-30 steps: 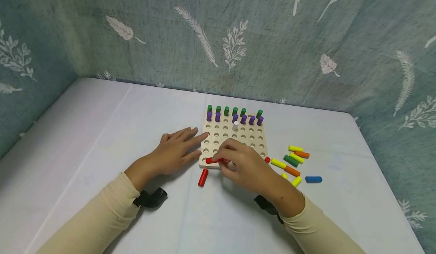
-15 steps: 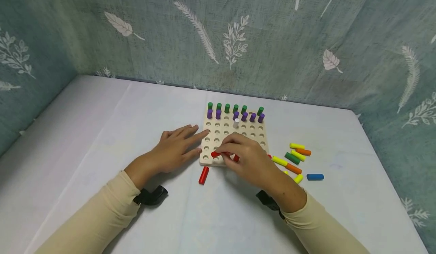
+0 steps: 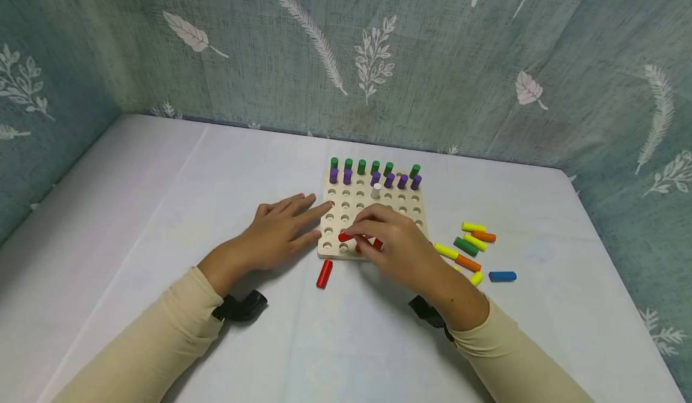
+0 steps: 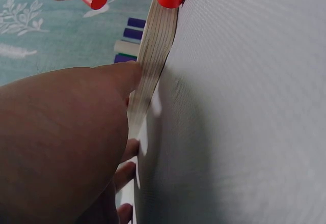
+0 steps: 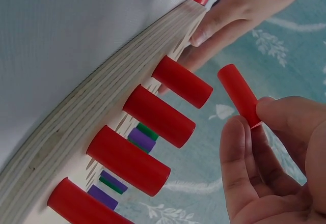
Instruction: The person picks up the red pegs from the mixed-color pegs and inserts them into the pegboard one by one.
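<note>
A light wooden pegboard lies flat with rows of round holes. My right hand pinches a red peg between thumb and fingertips, tilted and held above the front row, apart from the board. Several red pegs stand in that row, mostly hidden behind the right hand in the head view. With fingers spread, my left hand rests at the board's left side, its fingertips touching the edge. Green pegs fill most of the back row. Purple pegs and one white peg stand in front of them.
One loose red peg lies just in front of the board. To its right, several loose pegs are scattered on the white cloth: yellow, orange, green and a blue peg. A patterned fabric backdrop rises behind.
In my right hand the red peg has turned its end more toward the camera and shifted slightly right over the board. My left hand has stayed put. The head view has tilted slightly down.
</note>
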Demonstrator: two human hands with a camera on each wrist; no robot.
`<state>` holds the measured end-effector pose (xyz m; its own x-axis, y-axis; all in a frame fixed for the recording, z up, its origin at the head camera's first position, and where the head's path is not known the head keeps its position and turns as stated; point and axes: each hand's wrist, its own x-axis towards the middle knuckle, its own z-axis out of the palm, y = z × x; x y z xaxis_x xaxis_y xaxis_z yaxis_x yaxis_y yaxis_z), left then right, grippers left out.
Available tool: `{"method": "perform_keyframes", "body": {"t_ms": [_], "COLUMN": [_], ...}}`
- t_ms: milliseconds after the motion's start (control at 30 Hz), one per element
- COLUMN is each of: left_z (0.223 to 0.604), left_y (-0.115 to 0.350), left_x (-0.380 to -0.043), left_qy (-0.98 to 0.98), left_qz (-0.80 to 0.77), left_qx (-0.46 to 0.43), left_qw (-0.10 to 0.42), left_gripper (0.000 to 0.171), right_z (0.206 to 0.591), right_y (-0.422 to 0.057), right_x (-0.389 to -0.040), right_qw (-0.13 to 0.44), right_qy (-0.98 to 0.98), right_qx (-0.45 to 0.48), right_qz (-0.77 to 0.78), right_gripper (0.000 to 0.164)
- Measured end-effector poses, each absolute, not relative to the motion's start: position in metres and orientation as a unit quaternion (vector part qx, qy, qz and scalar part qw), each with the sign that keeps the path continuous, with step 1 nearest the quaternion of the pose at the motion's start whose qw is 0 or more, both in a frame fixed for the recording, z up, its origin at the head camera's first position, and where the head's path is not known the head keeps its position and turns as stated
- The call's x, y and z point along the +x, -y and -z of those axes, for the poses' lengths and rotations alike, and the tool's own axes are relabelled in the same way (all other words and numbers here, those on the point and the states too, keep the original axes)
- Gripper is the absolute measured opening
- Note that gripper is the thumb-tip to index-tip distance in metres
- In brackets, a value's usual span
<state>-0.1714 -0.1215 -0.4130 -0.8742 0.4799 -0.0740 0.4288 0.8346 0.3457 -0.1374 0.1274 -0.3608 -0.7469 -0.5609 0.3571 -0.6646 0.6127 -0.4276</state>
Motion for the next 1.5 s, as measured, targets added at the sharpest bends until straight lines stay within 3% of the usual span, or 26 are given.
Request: {"method": "perform_keyframes", "body": {"t_ms": [1500], "left_z": [0.4081], "left_y": [0.1202], "left_x": [-0.1721], "left_qy": [-0.954], "left_qz": [-0.161], "left_qx": [0.236], "left_qw": [0.090], "left_gripper": [0.063], "right_z": [0.3667], "right_y": [-0.1282], "right_x": [-0.1453], "right_qw": [0.066], "right_qy": [0.910], "right_qx": [0.319], "right_qz": [-0.256], "right_gripper": [0.019]}}
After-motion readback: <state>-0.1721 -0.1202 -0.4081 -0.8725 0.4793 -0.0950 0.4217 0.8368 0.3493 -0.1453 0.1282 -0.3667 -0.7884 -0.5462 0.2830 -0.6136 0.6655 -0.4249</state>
